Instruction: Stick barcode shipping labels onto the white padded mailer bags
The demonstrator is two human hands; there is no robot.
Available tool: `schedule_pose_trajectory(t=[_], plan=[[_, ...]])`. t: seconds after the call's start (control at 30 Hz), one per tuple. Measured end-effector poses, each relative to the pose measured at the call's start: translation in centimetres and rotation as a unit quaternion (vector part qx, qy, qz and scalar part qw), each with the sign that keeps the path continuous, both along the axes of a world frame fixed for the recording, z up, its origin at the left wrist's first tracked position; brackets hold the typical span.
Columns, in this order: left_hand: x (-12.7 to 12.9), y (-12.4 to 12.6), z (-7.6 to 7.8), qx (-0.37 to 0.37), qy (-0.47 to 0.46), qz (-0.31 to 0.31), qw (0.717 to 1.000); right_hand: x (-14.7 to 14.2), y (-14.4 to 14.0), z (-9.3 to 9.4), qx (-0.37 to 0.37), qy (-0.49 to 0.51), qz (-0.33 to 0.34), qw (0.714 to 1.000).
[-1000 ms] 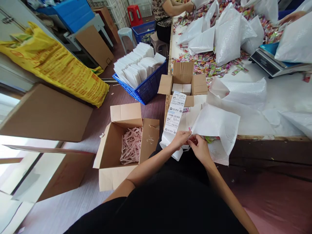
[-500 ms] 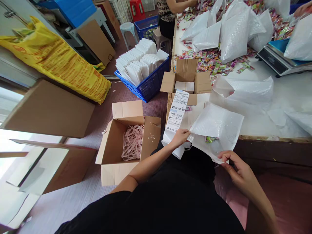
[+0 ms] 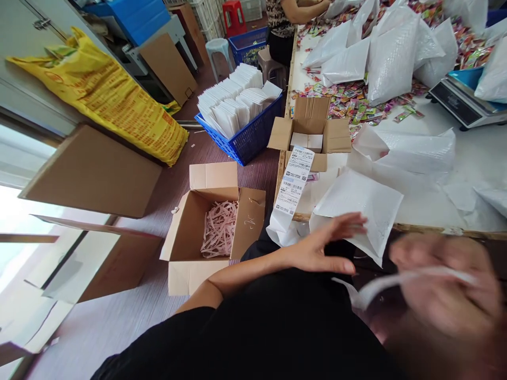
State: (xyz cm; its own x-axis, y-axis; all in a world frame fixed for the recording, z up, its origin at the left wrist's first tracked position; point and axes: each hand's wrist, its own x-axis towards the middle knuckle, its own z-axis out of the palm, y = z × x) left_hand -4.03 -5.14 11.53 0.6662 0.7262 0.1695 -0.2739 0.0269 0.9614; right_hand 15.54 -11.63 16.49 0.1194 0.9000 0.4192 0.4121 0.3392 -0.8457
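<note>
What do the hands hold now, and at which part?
The right hand pinches a thin white strip near its middle. The left hand is open and holds nothing.

A blue basket (image 3: pixel 247 138) of white envelopes stood at twelve o'clock of an open carton (image 3: pixel 206 232); a scale (image 3: pixel 455 100) sat at two o'clock.

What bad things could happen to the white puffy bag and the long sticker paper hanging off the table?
1. The white padded mailer bag overhangs the table edge, with only the open left hand near it, so it might slide off.
2. The long printed label strip dangles over the edge and could get snagged or creased.
3. The blurred right hand has a thin white strip in its grip; moving that fast, the strip could drop on the floor instead of in the open cardboard box of pink paper strips.
</note>
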Motion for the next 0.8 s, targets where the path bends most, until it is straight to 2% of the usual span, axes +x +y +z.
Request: schedule_pose_trajectory(t=[0.03, 0.1, 0.17, 0.23, 0.27, 0.3, 0.33, 0.37, 0.4, 0.47, 0.5, 0.53, 0.57, 0.6, 0.67, 0.73, 0.8], plan=[[0.1, -0.4, 0.6, -0.03, -0.006, -0.062, 0.998, -2.1, 1.1, 0.1, -0.013, 0.06, -0.005, 0.998], [0.0, -0.9, 0.7, -0.092, 0.016, -0.142, 0.985, -5.3, 2.7, -0.7, -0.02, 0.105, 0.006, 0.994], [-1.4, -0.9, -0.4, -0.131, 0.067, -0.156, 0.977, -6.6, 3.3, -2.1, -0.024, 0.083, 0.031, 0.996], [-4.2, -0.6, -2.4, -0.132, 0.143, -0.084, 0.977, -6.2, 3.1, -3.6, -0.028, 0.053, 0.042, 0.997], [-6.3, -0.3, -3.6, -0.119, 0.196, -0.018, 0.973, -5.4, 2.7, -4.2, -0.026, 0.03, 0.029, 0.999], [-8.6, 0.0, -4.9, -0.102, 0.263, 0.066, 0.957, -4.2, 2.3, -4.8, -0.015, 0.0, 0.005, 1.0], [-11.2, 0.3, -6.3, -0.083, 0.344, 0.164, 0.921, -2.8, 1.8, -5.3, 0.001, -0.034, -0.031, 0.999], [-13.8, 0.5, -7.7, -0.073, 0.441, 0.244, 0.86, -1.1, 1.3, -5.8, 0.02, -0.069, -0.072, 0.995], [-16.3, 0.6, -9.0, -0.08, 0.535, 0.299, 0.786, 0.6, 0.8, -6.3, 0.033, -0.105, -0.109, 0.988], [-20.4, 0.7, -11.2, -0.082, 0.67, 0.312, 0.669, 4.1, -0.1, -7.6, 0.037, -0.181, -0.152, 0.971], [-21.5, 0.7, -11.9, -0.054, 0.701, 0.33, 0.63, 5.5, -0.5, -8.5, 0.03, -0.224, -0.154, 0.962], [-22.0, 0.8, -12.4, -0.015, 0.71, 0.343, 0.614, 6.7, -0.8, -9.4, 0.021, -0.266, -0.145, 0.953], [-21.8, 1.0, -12.5, 0.038, 0.698, 0.357, 0.619, 7.6, -1.1, -10.3, 0.014, -0.305, -0.128, 0.944], [-20.8, 1.3, -12.3, 0.101, 0.667, 0.363, 0.643, 8.3, -1.3, -11.2, 0.009, -0.34, -0.109, 0.934], [-17.3, 2.4, -11.3, 0.238, 0.569, 0.326, 0.717, 8.8, -1.3, -12.7, 0.005, -0.398, -0.07, 0.915], [-12.7, 4.1, -10.0, 0.373, 0.464, 0.225, 0.771, 8.8, -1.0, -13.6, 0.008, -0.441, -0.033, 0.897], [-8.3, 6.1, -9.0, 0.471, 0.386, 0.1, 0.786, 8.8, -0.5, -14.0, 0.025, -0.462, 0.004, 0.886]])
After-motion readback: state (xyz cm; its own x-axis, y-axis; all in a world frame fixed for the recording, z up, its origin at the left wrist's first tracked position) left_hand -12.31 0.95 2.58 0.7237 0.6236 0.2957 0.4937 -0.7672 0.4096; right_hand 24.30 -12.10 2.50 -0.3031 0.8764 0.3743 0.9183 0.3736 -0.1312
